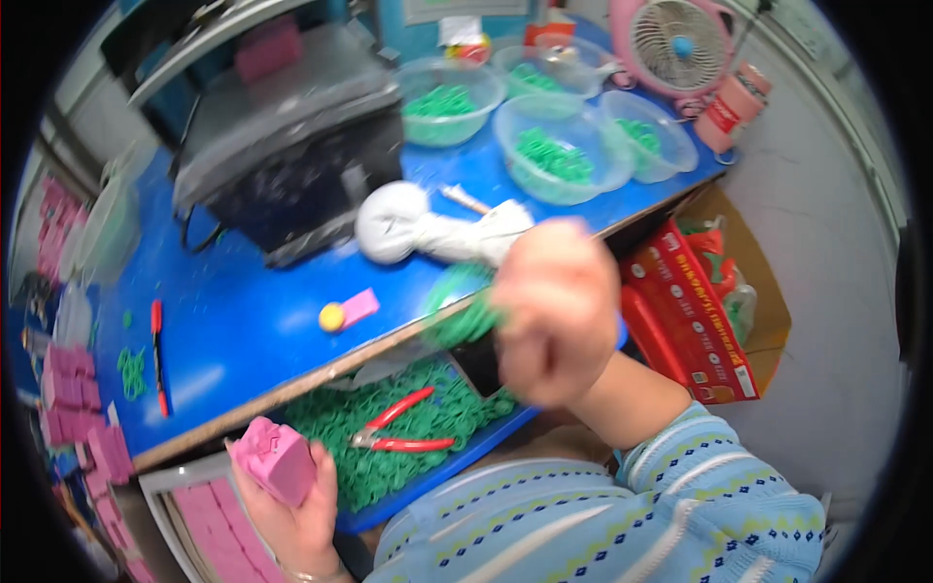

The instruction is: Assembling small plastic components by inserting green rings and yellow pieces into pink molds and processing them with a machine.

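Observation:
My left hand (309,510) is wrapped round a pink block (282,466) with a shaped, uneven top, held in front of the table's near edge. My right hand (556,316) is closed and smeared by motion. A blurred green stringy piece (459,309) trails from its fingertips over the table edge. Below, many green loops and strands (350,476) fill a blue tray (501,434). Red-handled nippers (413,445) lie on top of them, jaws toward my left hand.
A blue table (243,340) bears a black bin (292,165), a white cloth bundle (418,228), a red pen (158,360) and a yellow-and-pink piece (348,311). Clear bowls (612,175) of green pieces and a pink fan (675,44) stand behind. A red carton (690,311) is at right.

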Available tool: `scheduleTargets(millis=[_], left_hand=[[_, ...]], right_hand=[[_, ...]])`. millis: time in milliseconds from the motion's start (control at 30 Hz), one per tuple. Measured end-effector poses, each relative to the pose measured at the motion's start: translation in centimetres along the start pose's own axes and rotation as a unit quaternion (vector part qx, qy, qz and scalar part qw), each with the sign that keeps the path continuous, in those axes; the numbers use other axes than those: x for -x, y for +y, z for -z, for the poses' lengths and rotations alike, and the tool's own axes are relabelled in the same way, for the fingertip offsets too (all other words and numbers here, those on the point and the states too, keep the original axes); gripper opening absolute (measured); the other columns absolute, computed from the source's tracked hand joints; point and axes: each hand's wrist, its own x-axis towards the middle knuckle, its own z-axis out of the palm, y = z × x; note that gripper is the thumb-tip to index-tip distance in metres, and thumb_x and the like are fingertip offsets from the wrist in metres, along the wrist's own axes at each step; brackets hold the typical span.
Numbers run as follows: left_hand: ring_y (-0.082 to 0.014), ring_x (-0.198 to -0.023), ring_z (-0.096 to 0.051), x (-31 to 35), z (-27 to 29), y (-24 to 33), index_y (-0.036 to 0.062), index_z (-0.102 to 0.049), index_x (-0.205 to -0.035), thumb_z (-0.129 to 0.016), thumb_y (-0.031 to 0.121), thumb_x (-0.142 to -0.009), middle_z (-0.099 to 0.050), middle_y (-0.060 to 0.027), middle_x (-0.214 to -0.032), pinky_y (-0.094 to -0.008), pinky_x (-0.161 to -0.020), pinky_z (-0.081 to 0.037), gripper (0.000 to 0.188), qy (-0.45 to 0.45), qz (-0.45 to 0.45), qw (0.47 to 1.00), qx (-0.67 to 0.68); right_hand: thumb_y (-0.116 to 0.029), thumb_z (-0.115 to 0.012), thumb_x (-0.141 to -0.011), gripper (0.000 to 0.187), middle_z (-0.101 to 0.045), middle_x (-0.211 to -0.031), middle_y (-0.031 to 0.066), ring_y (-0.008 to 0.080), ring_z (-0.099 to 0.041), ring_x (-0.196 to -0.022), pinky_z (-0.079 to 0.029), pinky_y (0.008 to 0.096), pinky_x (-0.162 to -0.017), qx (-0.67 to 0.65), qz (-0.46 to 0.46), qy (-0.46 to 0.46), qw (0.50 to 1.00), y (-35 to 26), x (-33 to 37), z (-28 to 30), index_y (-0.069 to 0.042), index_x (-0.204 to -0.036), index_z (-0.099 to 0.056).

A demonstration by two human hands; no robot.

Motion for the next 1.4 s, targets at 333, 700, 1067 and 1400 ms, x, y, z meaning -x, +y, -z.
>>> scheduleTargets(millis=[333, 700, 1067, 1400], left_hand=[[-0.0292, -0.123, -0.034, 0.2, 1.3, -1.4, 0.0147, -0.037, -0.131, -0.059, 0.022, -0.087, -0.03, -0.0032, -0.139, -0.0465, -0.094, -0.041, 0.05, -0.218, 0.115, 0.96, -0.131], [-0.0314, -0.092, -0.06, 0.4, -2.1, -3.9, -0.0027, -0.048, -0.108, -0.063, 0.009, -0.081, -0.056, -0.0149, -0.1, -0.0444, -0.076, -0.055, 0.033, -0.146, 0.014, 0.964, -0.222], [-0.0283, -0.09, -0.063, 0.2, -1.2, -3.1, -0.0037, -0.042, -0.116, -0.048, 0.001, -0.089, -0.059, -0.0216, -0.106, -0.0385, -0.078, -0.054, 0.028, -0.076, -0.087, 0.937, -0.329], [-0.0174, -0.096, -0.059, 0.5, -0.9, -2.7, -0.0021, -0.05, -0.109, -0.061, -0.001, -0.082, -0.06, -0.0132, -0.106, -0.0307, -0.084, -0.048, 0.029, -0.098, -0.098, 0.91, -0.392]], right_hand=[[-0.018, -0.058, -0.083, 0.014, -0.057, -0.09, 0.0103, 0.0279, -0.052, -0.091, -0.039, 0.0397, -0.079, 0.5, -0.242, 0.033, 0.831, 13.6, -0.4, 14.0, -0.004, -0.084, -0.059], [-0.028, -0.061, -0.079, 0.032, -0.058, -0.093, 0.0123, 0.0282, -0.057, -0.086, -0.044, 0.0392, -0.075, -0.123, 0.059, -0.209, 0.968, -2.1, -0.9, -1.1, 0.001, -0.094, -0.059], [-0.021, -0.065, -0.074, 0.021, -0.059, -0.075, 0.0047, 0.0214, -0.055, -0.061, -0.041, 0.0327, -0.053, -0.182, 0.034, -0.244, 0.952, -3.9, 2.0, -4.2, -0.002, -0.084, -0.062], [-0.004, -0.062, -0.071, 0.022, -0.056, -0.089, 0.0122, 0.0296, -0.051, -0.083, -0.042, 0.0401, -0.075, 0.039, -0.16, -0.321, 0.933, -0.6, 0.8, -6.1, -0.001, -0.092, -0.058]])
